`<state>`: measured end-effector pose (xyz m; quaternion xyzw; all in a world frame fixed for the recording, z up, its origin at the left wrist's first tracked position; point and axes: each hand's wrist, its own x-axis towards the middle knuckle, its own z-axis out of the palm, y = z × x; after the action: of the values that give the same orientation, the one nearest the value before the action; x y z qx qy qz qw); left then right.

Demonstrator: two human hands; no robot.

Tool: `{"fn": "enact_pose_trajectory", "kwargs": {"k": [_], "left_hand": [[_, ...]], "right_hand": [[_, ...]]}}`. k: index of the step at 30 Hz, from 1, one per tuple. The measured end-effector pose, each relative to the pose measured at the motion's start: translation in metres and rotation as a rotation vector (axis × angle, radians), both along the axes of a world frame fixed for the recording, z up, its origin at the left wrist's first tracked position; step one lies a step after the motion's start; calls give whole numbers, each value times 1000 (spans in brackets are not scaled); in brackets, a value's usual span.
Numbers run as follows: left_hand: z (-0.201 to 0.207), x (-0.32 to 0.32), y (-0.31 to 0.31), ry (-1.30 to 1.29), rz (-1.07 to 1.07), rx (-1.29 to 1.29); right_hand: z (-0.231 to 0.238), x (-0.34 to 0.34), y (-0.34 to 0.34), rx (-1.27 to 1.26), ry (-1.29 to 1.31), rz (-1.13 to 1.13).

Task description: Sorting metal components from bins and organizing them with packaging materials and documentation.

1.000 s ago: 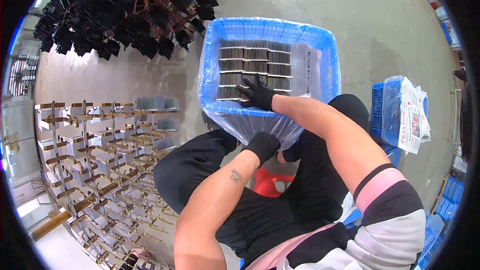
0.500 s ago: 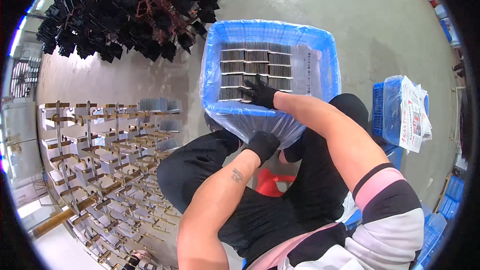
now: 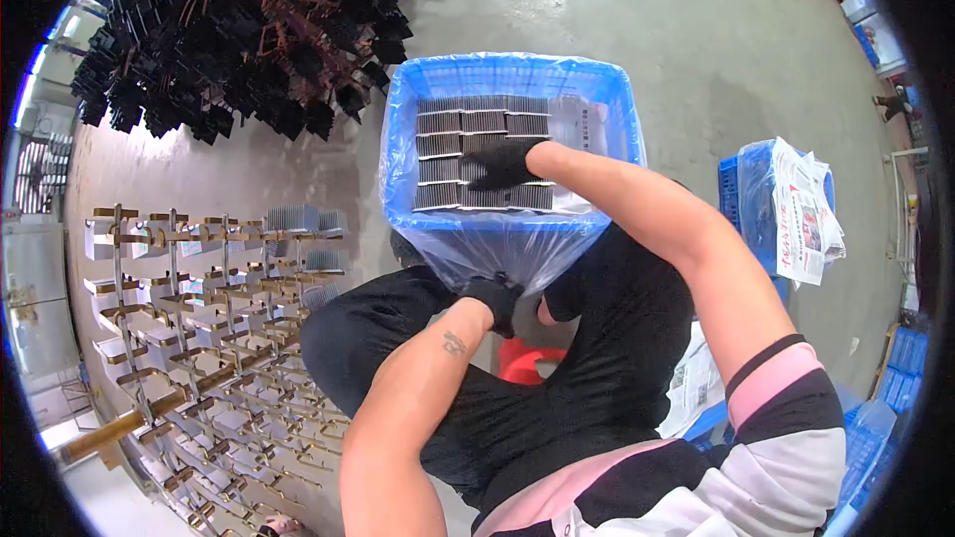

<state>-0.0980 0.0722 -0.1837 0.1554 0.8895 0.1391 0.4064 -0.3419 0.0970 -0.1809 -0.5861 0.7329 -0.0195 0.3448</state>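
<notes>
My left hand [image 3: 492, 302], in a black glove, is closed on the gathered edge of a clear plastic liner [image 3: 487, 247]. The liner is drawn taut toward me over the near rim of a blue crate [image 3: 393, 154]. Inside the crate, finned metal heat sinks [image 3: 438, 123] stand packed in rows and columns. My right hand [image 3: 505, 165], also gloved in black, reaches over the middle of these rows. Its fingers look stretched out, though motion smears them, and no held piece shows. Printed paper [image 3: 575, 124] lies along the crate's right inner side.
At left, metal racks [image 3: 229, 288] carry many grey finned pieces. A dark hanging cluster of black parts [image 3: 239, 35] fills the upper left. Right of me, newspapers [image 3: 804, 224] lie on a bagged blue crate [image 3: 731, 189]. A red object [image 3: 519, 362] sits between my legs.
My left hand has pulled the liner nearer to me, tightening it. My right hand has shifted over the heat sinks and now blurs. The whole view has also moved slightly.
</notes>
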Motion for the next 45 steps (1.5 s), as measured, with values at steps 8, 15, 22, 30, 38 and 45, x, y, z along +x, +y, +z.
{"fn": "enact_pose_trajectory", "kwargs": {"k": [8, 15, 22, 30, 38, 45], "left_hand": [[11, -14, -5, 23, 147, 34], [1, -9, -14, 16, 93, -126], [-19, -4, -58, -57, 217, -320], [-107, -3, -120, -92, 755, -131], [-160, -2, -88, 440, 409, -248], [-142, -17, -115, 252, 582, -259]], "right_hand": [[31, -80, 123, 244, 156, -129], [42, -86, 194, 103, 58, -742], [-36, -90, 239, -21, 17, -995], [-123, -52, 268, -498, 153, -504], [-90, -9, 312, -291, 191, -799], [-56, 7, 311, -172, 227, -959]]}}
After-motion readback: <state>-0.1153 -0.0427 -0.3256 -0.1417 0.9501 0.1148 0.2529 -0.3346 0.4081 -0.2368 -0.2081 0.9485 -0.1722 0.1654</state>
